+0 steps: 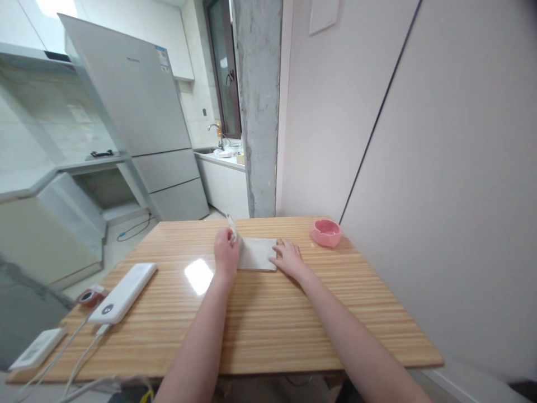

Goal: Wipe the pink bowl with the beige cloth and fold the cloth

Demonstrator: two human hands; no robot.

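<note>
Two bare hands are working on one thing: a pale grey-beige cloth [258, 253], folded flat into a rough rectangle, matte, no print visible. It is lying on the wooden table [268, 319], toward the far edge, just left of the pink bowl [325, 232].

The left hand [225, 253] is sitting at the cloth's left edge, fingers closed in a pinch on a corner or flap that is standing up off the cloth; the lifted bit is showing as a thin light strip above the knuckles. Whether that strip is part of the cloth or a separate piece cannot be told.

The right hand [287, 257] is lying flat on the cloth's right edge, fingers spread and loose, pressing down rather than gripping; nothing is held inside it.

Cloth edges are looking fairly straight; the near edge is casting a thin shadow line on the table. A bright ceiling-light reflection is sitting on the tabletop just left of the cloth.

Well left of the cloth, near the table's left edge, a white power bank [123, 292] is lying with cables running off it. A small white device [37, 348] and a roll of tape [89, 296] are sitting farther left of the cloth. Beyond the cloth, a grey fridge [138, 112] is standing across the room.
</note>
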